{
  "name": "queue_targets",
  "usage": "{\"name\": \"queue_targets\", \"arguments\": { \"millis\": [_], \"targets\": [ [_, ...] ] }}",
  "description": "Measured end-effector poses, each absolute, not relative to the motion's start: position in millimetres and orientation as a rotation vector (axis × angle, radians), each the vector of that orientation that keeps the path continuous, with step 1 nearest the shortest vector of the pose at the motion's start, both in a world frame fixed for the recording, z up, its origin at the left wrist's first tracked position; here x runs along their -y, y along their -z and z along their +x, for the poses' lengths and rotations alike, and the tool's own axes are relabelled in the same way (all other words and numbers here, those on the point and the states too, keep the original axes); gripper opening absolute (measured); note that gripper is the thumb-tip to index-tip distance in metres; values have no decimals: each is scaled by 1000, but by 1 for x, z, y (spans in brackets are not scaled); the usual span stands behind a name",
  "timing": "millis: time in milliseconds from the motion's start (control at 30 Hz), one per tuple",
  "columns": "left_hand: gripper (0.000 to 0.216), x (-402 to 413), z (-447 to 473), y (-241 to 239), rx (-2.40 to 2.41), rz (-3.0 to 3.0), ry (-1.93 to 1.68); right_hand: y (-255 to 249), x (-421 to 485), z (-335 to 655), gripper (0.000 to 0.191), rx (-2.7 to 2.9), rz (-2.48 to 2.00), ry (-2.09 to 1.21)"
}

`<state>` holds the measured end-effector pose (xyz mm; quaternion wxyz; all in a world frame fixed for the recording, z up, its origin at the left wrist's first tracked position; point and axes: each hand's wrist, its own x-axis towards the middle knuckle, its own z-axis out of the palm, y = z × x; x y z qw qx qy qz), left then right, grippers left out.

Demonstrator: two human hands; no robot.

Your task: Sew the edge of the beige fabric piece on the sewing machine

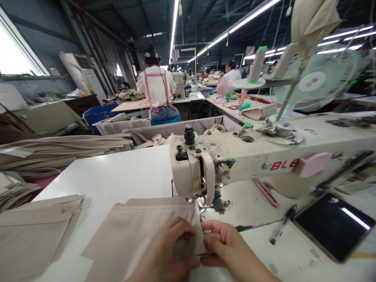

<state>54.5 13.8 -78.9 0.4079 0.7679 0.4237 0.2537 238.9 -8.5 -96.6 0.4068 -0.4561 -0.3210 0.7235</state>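
Both hands, left hand (167, 250) and right hand (226, 244), pinch the folded beige fabric piece (141, 231) beside the cream sewing machine (264, 156) with red letters "BLE".

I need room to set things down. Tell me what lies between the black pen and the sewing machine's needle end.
In the head view, only bare white table lies between the pen and the needle end, with dark smudges near it; a pink tool lies just behind.

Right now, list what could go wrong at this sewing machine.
1. Both hands, left hand and right hand, pinch the beige fabric piece close to the needle area; fingers could get caught.
2. The pen and phone lie loose beside the work and could get knocked.
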Motion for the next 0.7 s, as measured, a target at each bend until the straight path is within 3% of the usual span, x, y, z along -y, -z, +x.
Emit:
{"name": "queue_targets", "arguments": {
  "millis": [133,267,400,467,533,700],
  "targets": [
    [22,-2,57,100,-1015,2367,-796,98,9,237,27,817,-1171,-1814],
    [19,6,57,114,-1005,2796,-901,98,13,244,34,994,-1239,-1764],
    [20,15,67,119,-1044,3001,-1099,96,14,257,41,1785,-1175,-899],
    [21,13,69,115,-985,2986,-1101,97,12,261,31,2124,-978,-512],
    [24,2,67,106,-921,2828,-984,100,9,263,23,2268,-850,-397],
    [30,-41,49,83,-1041,2643,-683,102,1,263,37,2411,-758,-146]
  ]
}}
